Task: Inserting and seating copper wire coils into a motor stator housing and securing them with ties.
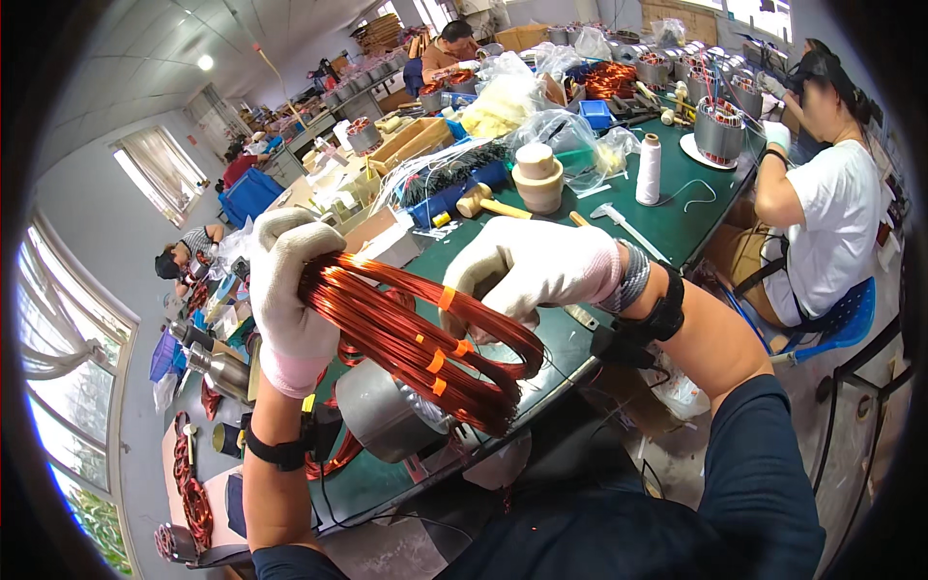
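Both sets of fingers were wrapped tight around the same thing: the left hand (290,300) had its gloved fingers (280,253) curled over the left end of a copper wire coil (411,333), and the right hand (536,266) pinched the upper strands from the far side. Looked to me like holding it at two spots kept the loops bunched flat so they didn't spring apart, helped by the orange tape ties (437,361). The coil hung in the air above the green worktop (677,227), just over a grey metal motor shell (382,411). Its long axis ran from upper left down to lower right, rounded end pointing lower right. Further back sat a wooden mallet (480,201) and a white thread spool (649,169).
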`<state>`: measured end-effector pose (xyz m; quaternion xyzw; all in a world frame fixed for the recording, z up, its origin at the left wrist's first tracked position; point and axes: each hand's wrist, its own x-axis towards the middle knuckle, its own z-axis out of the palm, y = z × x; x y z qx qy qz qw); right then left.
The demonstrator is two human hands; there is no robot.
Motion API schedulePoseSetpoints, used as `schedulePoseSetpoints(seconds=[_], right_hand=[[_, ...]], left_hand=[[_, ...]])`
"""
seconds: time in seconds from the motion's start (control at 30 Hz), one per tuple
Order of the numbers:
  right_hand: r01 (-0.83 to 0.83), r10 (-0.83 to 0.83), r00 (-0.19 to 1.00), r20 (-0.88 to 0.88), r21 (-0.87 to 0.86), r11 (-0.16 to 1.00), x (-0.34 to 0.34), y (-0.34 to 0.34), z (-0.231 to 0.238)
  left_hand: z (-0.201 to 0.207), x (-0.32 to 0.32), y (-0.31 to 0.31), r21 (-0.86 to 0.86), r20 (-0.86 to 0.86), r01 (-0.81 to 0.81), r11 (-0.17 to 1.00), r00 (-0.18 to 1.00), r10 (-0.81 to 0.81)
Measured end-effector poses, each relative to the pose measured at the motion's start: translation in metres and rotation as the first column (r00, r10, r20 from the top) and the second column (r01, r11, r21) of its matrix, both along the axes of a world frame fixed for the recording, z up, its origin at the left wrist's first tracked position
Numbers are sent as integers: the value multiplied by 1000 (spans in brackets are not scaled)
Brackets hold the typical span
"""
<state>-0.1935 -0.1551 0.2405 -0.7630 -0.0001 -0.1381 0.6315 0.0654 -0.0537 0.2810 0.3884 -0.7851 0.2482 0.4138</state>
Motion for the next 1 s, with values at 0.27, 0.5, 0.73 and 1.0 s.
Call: schedulePoseSetpoints(seconds=[0.27, 0.5, 0.73, 1.0], right_hand=[[38, -40, 999, 11, 138, 990, 4, 12, -12], [75, -110, 978, 177, 193, 978, 5, 18, -20], [135, -140, 987, 81, 64, 989, 1, 29, -14], [339, -378, 906, 190, 208, 917, -8, 38, -15]], left_hand=[[9, -10, 7, -2, 104, -59, 998, 993, 58], [11, -8, 11, 39, 98, -56, 998, 994, 52], [12, -16, 14, 64, 84, -54, 996, 995, 49], [23, -15, 29, 5, 130, -104, 995, 986, 102]])
